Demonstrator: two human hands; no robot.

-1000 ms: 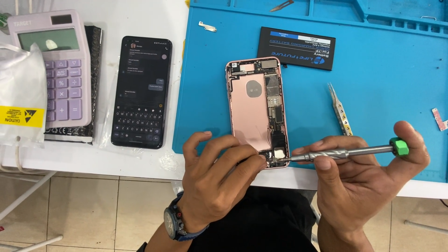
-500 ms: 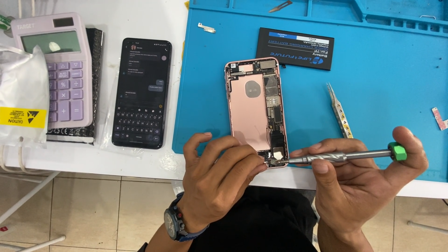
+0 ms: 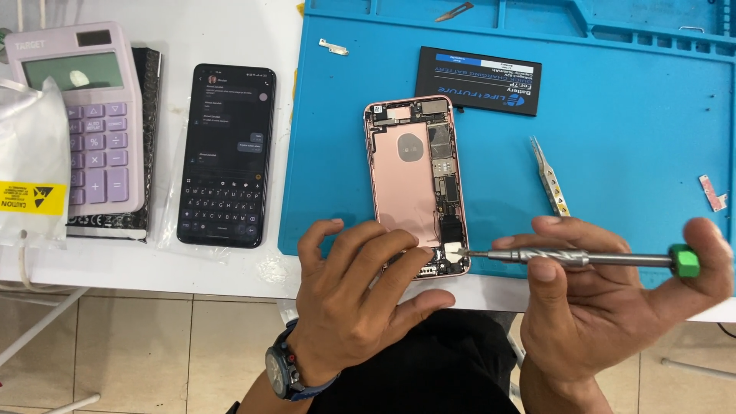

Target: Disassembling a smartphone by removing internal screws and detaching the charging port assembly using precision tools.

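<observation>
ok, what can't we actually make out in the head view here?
- Head view: the screwdriver tip's contact on the opened pink phone is too small to resolve.
- The phone's lower left corner is hidden by the left hand.
- The blue mat is cut off at the top and right edges.
- The right hand hides part of the screwdriver shaft.

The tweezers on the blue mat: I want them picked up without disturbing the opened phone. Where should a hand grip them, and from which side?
Probably grip the tweezers across the mid-body, on their two long sides, coming from above and the right. They lie flat, roughly lengthwise along the blue mat, with bare mat on the right, while the opened phone lies to their left.
</observation>
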